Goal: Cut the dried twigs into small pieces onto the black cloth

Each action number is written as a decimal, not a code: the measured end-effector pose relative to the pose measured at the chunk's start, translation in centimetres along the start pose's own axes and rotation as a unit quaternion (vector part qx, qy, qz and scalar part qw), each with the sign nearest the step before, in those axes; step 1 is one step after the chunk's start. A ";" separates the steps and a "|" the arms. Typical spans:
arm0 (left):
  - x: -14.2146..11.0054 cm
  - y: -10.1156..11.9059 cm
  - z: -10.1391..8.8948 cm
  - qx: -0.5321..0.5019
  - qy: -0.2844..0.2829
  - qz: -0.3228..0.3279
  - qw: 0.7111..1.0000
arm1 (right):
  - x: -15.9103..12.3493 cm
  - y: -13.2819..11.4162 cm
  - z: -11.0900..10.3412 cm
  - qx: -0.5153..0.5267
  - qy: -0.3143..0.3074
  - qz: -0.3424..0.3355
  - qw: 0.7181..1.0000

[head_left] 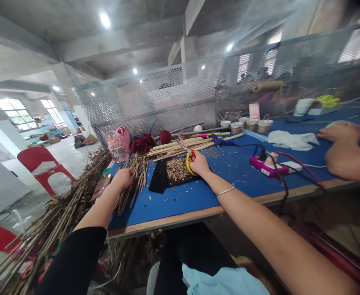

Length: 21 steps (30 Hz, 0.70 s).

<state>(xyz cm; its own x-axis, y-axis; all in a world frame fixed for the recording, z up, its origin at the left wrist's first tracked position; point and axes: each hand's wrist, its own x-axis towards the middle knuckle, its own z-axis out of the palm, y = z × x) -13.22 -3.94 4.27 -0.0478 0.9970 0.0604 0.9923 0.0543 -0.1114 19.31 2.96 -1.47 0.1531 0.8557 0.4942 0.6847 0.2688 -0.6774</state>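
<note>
Round white ceiling lights (pixel 105 20) and pale multi-paned windows (pixel 14 114) glare against the dim grey concrete ceiling (pixel 155 45); wide-angle distortion stretches my bare right forearm (pixel 268 223), and the upper right corner darkens

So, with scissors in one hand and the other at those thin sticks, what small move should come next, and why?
Probably swing the scissors in the right hand over to the thin brown sticks: the left hand is at them, the blades point away from them, and small tan pieces lie heaped on the black cloth.
</note>
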 end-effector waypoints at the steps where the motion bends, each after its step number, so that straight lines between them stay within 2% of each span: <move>1: 0.1 0.0 0.1 -0.003 -0.003 0.009 1.000 | 0.0 0.0 0.0 0.000 0.000 0.001 1.000; 6: 0.1 0.2 0.4 -0.011 -0.016 0.058 0.998 | 0.0 -0.1 0.0 0.007 -0.004 -0.003 1.000; 13: -0.4 0.1 0.1 0.010 -0.003 0.056 0.998 | 0.0 0.1 0.2 0.008 -0.014 0.002 1.000; 21: -0.2 -0.6 0.9 -0.012 0.025 0.060 0.998 | 0.1 0.4 0.4 0.006 -0.030 0.002 1.000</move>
<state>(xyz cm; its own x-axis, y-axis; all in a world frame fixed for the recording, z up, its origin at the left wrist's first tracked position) -13.86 -4.13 3.45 0.0771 0.9922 0.0975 0.9930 -0.0676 -0.0966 19.30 3.37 -1.89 0.1125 0.8816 0.4584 0.6753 0.2706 -0.6861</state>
